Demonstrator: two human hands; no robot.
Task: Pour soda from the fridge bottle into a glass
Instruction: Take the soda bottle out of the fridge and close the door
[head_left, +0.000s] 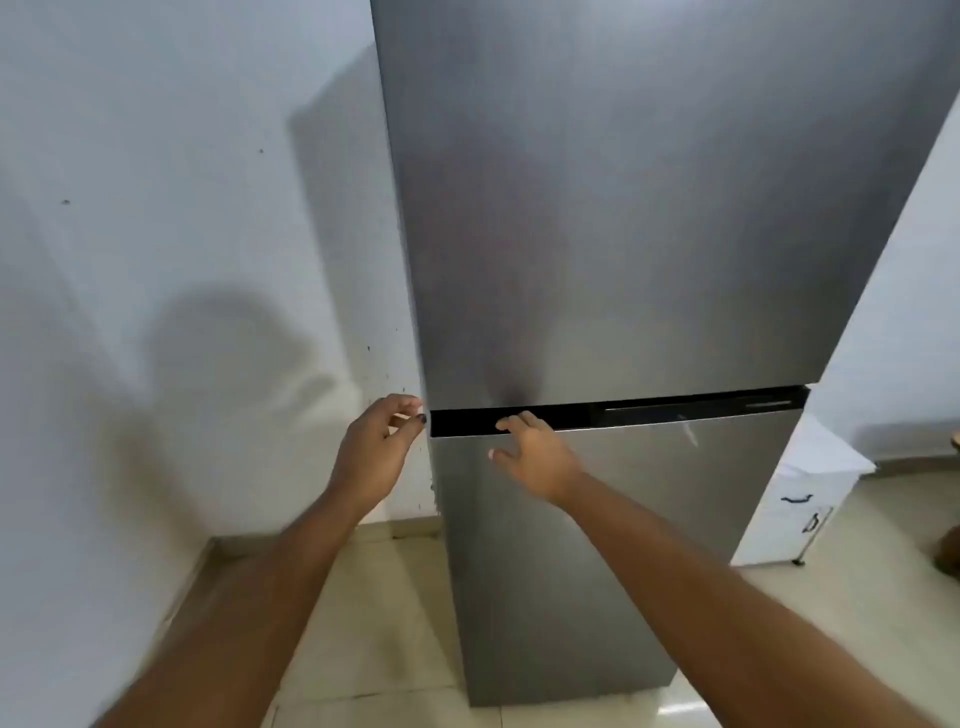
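Steel fridge (623, 234) stands shut against our white wall (156, 208) on pale tiles (374, 623); left hand (376, 452) loosely curled at its edge, right hand (535, 457) spread, both holding nothing.

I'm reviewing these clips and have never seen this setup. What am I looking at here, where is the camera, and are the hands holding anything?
There is no robot: a person wears one wide-angle camera on the head, looking forward and down. Both bare arms reach toward a closed grey fridge. The left hand curls at the fridge's left edge, by the dark gap between upper and lower doors. The right hand reaches for that gap with relaxed fingers. Neither holds anything. No bottle or glass shows. A white cabinet stands to the right.
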